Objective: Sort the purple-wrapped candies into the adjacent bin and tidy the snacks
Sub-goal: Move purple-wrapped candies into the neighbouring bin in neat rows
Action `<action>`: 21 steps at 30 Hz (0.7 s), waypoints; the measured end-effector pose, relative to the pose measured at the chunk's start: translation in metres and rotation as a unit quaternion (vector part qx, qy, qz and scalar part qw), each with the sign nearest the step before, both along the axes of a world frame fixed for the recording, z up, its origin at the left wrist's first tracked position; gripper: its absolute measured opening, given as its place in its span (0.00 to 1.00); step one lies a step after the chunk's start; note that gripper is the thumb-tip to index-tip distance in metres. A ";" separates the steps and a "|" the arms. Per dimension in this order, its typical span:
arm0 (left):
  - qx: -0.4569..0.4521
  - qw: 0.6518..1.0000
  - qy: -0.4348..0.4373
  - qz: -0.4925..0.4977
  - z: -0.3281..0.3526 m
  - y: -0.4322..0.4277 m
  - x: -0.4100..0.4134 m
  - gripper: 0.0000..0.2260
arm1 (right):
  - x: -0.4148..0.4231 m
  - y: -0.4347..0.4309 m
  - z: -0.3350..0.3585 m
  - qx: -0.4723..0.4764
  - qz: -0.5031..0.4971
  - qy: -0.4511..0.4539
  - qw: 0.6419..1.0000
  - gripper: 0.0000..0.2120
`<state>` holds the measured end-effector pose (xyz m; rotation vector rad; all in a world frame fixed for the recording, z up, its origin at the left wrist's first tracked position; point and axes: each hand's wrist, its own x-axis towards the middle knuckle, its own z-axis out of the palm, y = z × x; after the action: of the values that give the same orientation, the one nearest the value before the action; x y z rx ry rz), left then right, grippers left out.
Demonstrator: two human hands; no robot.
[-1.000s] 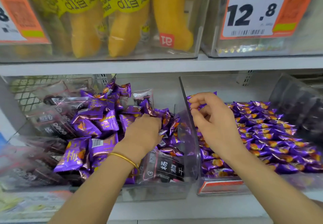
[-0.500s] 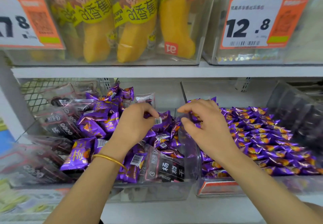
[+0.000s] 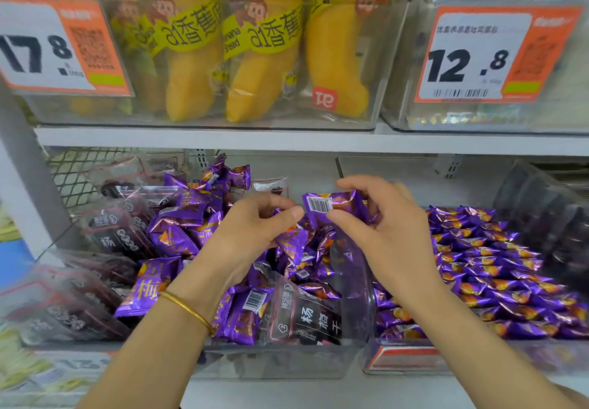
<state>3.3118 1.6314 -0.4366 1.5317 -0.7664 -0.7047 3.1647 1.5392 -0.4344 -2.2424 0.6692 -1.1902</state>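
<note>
Head view, mid-sort: right hand [image 3: 392, 236] pinching one purple candy [image 3: 331, 205] above the divider [image 3: 353, 281], left hand [image 3: 251, 233] curled over the left bin [image 3: 271, 364] pile, can't tell if gripping, right bin [image 3: 411, 356] well stocked, plenty of purple candies [image 3: 173, 239] left to move among dark packs [image 3: 306, 316].

Both forearms are bare, and a thin gold bangle [image 3: 188, 310] circles the left wrist.
</note>
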 end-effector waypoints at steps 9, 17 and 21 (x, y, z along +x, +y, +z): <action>0.020 0.987 0.157 0.016 0.005 -0.003 -0.007 0.07 | 0.008 0.013 -0.004 -0.132 0.097 -0.022 0.986 0.07; -0.051 0.945 0.312 -0.085 0.017 0.014 -0.002 0.15 | 0.015 0.007 -0.010 -0.240 0.078 0.044 0.967 0.07; -0.080 0.969 0.232 -0.043 0.013 0.020 0.005 0.07 | 0.014 0.010 -0.004 -0.111 0.155 0.045 0.981 0.11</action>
<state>3.3173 1.6511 -0.4234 1.1316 -0.5212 -0.9963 3.1787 1.5491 -0.4387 -2.4852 0.2118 -1.0546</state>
